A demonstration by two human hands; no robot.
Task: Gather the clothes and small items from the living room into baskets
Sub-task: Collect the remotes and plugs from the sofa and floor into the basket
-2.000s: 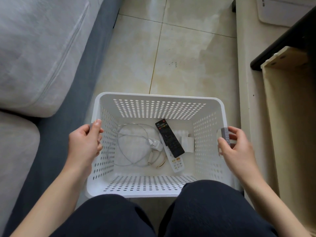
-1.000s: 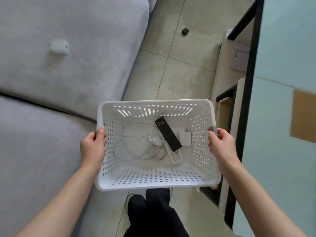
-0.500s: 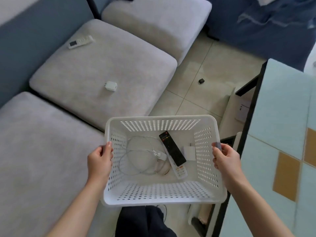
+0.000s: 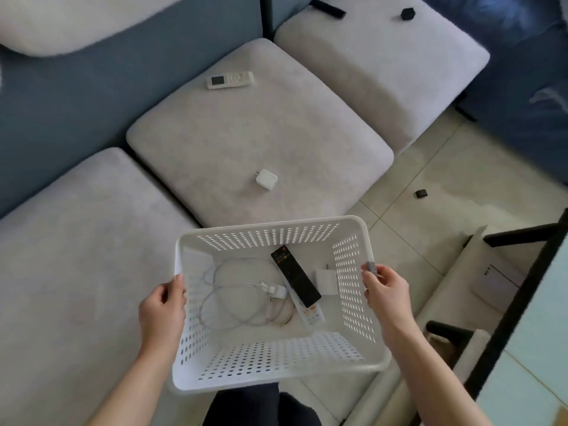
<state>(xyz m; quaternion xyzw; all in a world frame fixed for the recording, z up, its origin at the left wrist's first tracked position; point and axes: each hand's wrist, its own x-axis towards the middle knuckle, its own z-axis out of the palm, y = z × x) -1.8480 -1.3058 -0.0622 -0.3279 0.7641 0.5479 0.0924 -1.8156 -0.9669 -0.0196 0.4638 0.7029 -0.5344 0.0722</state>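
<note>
From the head view, the white basket hangs in front of the person's body, carried by both sides: the left hand grips the left rim with its fingers curled over the edge, and the right hand grips the right rim while also pinching a small grey item against it. Inside the basket lie a black remote, a white cable and a white plug block. The nearest loose thing is the white charger, which sits on the middle sofa cushion just beyond the basket's far rim, roughly centred but slightly nearer the left hand. The white remote lies well beyond the charger on the same cushion, its long axis running left to right. A small black item lies on the floor beyond the basket's right corner. Either hand would probably have to let go of the rim to reach the charger.
</note>
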